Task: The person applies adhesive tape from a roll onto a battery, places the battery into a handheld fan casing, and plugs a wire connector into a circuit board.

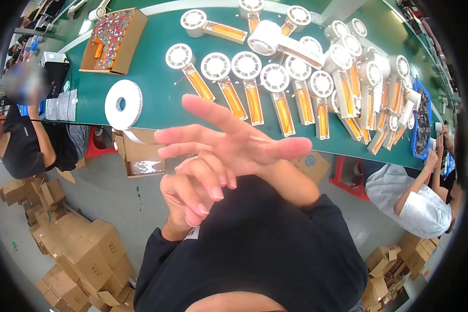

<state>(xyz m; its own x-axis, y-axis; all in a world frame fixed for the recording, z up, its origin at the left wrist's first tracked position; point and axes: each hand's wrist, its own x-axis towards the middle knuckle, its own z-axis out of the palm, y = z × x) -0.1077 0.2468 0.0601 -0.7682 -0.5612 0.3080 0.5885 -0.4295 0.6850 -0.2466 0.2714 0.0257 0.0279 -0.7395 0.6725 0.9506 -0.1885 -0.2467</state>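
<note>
My right hand [239,143] is raised in the middle, palm toward me, fingers and thumb spread, with nothing visible in it. Just below it is my left hand [195,187], its fingers curled against the lower fingers of the right hand; whatever they may pinch is hidden. Behind the hands, on the green table [156,99], lie several white handheld fans [231,83] with round grilles and orange strips in their open handles. One fan [283,44] rests across others, its handle closed. Left of my hands, a white roll of tape [124,104] lies near the table edge, its loose end hanging down.
An open cardboard box [135,47] of small orange and metallic parts stands at the back left. A blue tray [423,122] of dark pieces is at the right. Co-workers sit at both sides near red stools [348,177]. Cardboard boxes [91,249] are piled on the floor.
</note>
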